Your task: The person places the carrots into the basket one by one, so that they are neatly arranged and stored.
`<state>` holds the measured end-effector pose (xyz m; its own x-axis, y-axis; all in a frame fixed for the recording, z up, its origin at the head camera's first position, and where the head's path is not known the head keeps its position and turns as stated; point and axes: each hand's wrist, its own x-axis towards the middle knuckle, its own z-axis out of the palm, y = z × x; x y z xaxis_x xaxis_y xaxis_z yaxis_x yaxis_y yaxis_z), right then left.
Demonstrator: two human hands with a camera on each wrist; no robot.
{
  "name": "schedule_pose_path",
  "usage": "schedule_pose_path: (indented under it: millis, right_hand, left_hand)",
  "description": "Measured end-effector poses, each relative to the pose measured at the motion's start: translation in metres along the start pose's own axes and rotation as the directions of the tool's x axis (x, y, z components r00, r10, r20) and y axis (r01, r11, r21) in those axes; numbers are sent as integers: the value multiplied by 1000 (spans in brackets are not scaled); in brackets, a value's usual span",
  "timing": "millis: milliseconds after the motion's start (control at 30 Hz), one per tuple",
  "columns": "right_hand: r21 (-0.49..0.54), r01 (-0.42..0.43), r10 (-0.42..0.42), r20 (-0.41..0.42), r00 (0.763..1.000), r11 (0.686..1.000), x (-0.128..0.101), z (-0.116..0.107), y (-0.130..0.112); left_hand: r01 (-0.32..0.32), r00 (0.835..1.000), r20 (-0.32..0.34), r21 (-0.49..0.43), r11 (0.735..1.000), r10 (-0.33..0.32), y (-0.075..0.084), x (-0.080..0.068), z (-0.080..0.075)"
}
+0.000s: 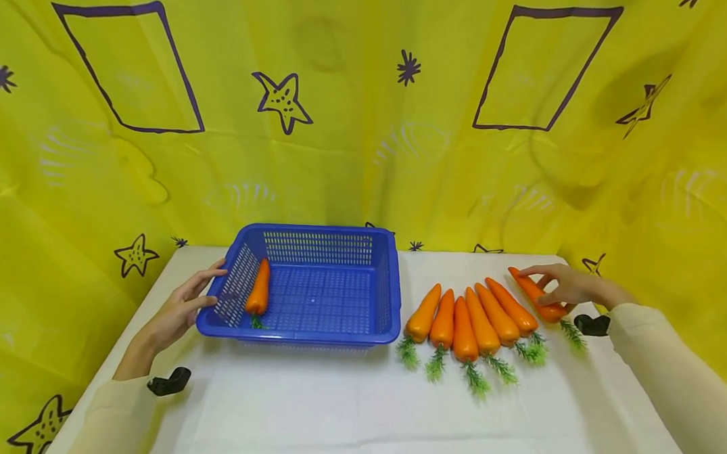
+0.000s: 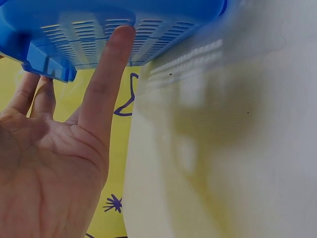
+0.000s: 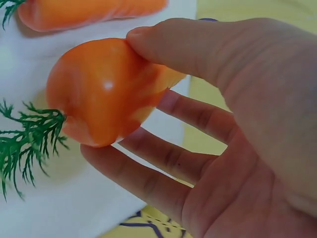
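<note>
A blue plastic basket [image 1: 310, 336] stands left of centre on the table, with one orange carrot [image 1: 259, 293] lying inside at its left. My left hand [image 1: 173, 313] touches the basket's left side; in the left wrist view its thumb [image 2: 106, 79] lies straight against the slotted wall. At the far right, my right hand [image 1: 568, 287] pinches a carrot [image 3: 94, 89] between thumb and fingers, its green top hanging free. The carrot's narrow end is partly hidden by the hand in the right wrist view. Several more carrots [image 1: 465, 333] lie fanned out beside it.
A white cloth [image 1: 355, 416] covers the table. Yellow curtains [image 1: 367, 152] with dark drawings hang behind it and along both sides. The fanned carrots' leafy tops [image 1: 475, 381] point toward the front, between the basket and my right hand.
</note>
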<state>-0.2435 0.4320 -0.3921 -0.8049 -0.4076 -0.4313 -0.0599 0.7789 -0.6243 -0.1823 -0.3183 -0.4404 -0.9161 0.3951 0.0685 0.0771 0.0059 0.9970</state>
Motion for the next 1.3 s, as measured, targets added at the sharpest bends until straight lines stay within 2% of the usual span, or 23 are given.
schedule_pose_path:
  millis: [167,433,633,833,1033,1300]
  right_hand:
    - [-29,13,-14,-36,999,999,-11,-12,-8]
    - [-120,19,-35,-132,991,993,-29,-37,-33]
    - [-124,22,-43,-163,986,992,-38,-52,-49]
    - [-148,11,-37,-171,985,989,-42,-62,-62]
    - [-147,9,-35,-176,984,989,-39,-63,-76]
    - [-119,51,-65,-120,991,992,-28,-62,-106]
  left_hand:
    - [22,1000,-5,8,1000,-22,-3,0,2]
    - [49,999,-20,23,999,-48,-4,0,4]
    - [46,999,-16,21,999,-45,-4,0,3]
    - [28,1000,-2,5,1000,-28,-3,0,2]
    - [31,999,-7,12,999,-31,-3,1,1]
    - [37,999,-20,54,998,-36,-3,2,-2]
